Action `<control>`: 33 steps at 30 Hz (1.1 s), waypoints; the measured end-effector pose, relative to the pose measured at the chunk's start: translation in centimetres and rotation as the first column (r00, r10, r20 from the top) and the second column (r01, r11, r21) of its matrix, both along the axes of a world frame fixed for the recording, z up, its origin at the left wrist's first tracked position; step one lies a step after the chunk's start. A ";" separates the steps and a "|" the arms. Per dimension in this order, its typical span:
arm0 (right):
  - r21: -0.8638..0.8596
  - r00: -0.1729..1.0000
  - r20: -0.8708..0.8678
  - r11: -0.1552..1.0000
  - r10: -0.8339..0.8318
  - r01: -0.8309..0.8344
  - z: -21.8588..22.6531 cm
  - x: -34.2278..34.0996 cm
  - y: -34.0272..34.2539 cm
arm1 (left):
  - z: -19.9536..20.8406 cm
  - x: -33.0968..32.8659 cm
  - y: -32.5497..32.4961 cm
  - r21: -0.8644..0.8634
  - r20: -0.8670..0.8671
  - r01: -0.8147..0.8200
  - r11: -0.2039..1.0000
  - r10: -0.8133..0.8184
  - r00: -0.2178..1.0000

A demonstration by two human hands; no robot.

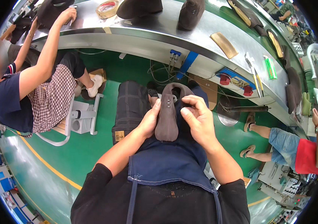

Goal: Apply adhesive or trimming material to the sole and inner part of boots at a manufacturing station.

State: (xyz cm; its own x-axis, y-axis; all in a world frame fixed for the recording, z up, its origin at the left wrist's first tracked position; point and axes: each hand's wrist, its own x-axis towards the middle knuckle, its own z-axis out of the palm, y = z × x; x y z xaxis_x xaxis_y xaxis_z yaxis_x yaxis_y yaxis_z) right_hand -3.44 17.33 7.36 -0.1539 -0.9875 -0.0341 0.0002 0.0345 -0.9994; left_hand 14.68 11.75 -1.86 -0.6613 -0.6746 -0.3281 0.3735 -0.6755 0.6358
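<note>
A dark brown, suede-looking shoe upper with a U-shaped opening (pixel 166 128) was above the person's lap, toe end toward the body, three small metallic marks near the opening. The fingers of the left hand (pixel 149 121) grasped its left edge. The right hand (pixel 200 121) was curled at its other side (whether those fingers gripped anything could not be told). Behind it hung a navy cloth apron (pixel 166 164). Beyond, on a long silver metal counter (pixel 215 23), lay a tan ring-shaped roll of tape (pixel 108 15), a tan flat rectangular pad (pixel 224 44) and a bright green flat packet (pixel 270 67). To the left sat a co-worker in a navy shirt (pixel 9 100).
</note>
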 end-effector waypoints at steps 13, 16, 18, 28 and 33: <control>0.168 0.782 -0.487 0.920 0.389 -0.353 2.7 0.4 1.6 | 1.7 2.7 1.3 -0.160 -0.094 0.059 0.985 -0.074 0.993; 0.247 0.872 0.132 0.836 0.471 -0.489 -0.9 0.3 0.7 | 2.8 2.6 1.5 -0.193 -0.007 0.072 0.979 -0.075 0.997; 0.237 0.862 0.145 0.829 0.486 -0.507 -1.5 0.9 0.6 | 3.6 2.4 1.9 -0.209 0.057 0.014 0.978 -0.002 0.998; 0.252 0.808 0.440 0.810 0.391 -0.529 -3.1 0.8 0.3 | 3.2 0.7 2.6 -0.269 0.149 0.005 0.963 0.037 0.988; 0.276 0.885 0.316 0.859 0.342 -0.431 -3.4 1.4 0.5 | 1.5 0.8 1.8 -0.299 0.197 0.091 0.950 -0.032 0.980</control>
State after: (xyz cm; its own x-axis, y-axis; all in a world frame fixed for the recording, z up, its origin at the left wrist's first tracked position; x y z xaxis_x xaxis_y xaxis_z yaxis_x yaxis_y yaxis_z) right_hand -2.02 17.82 3.91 0.2952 -0.8882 -0.3521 0.1629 0.4099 -0.8975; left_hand 15.52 13.53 -0.32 -0.6512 -0.7218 -0.2346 0.1919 -0.4557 0.8692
